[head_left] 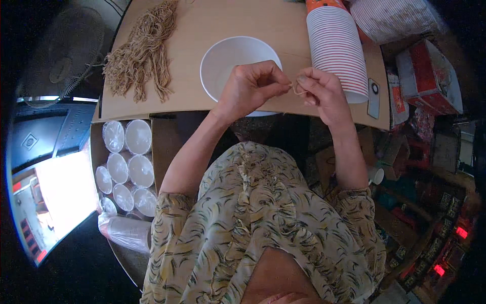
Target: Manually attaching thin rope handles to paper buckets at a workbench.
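Note:
A short piece of tan string (299, 92) runs between my two hands, above the table near its front edge. My left hand (255, 86) pinches one end between thumb and fingertips. My right hand (324, 92) is closed on the other part, with a small loop showing at its fingertips. Below and behind my left hand is a large white paper bowl (215, 63), its inside facing up. At the left of the table lies a bundle of brown twine strands (142, 55). A long stack of nested white paper cups with red rims (336, 48) lies beyond my right hand.
A phone (373, 99) rests by the right edge of the cardboard-topped table (187, 99). Wrapped stacks of cups (139, 137) fill a box at lower left. Right of the table are a red and white carton (428, 76) and a bagged cup stack (395, 17). A fan (63, 68) stands at far left.

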